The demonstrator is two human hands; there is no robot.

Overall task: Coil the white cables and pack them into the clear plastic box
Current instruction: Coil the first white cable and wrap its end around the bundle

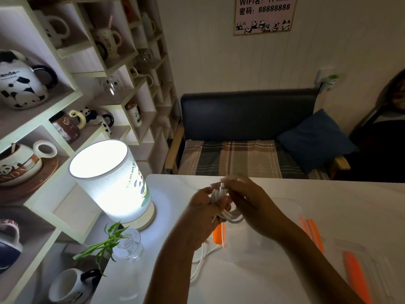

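The left hand (202, 207) holds the looped cable (228, 212). The right hand (245, 200) pinches its plug end, above the box (285, 216).

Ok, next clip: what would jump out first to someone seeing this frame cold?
The glowing white cylindrical table lamp with a panda print at the table's left edge dominates the dim room. Right of it, mid-frame, the left hand and right hand both hold a bundle of coiled white cable above the clear plastic box with orange latches. On the left, white wall shelves of panda mugs fill the background.
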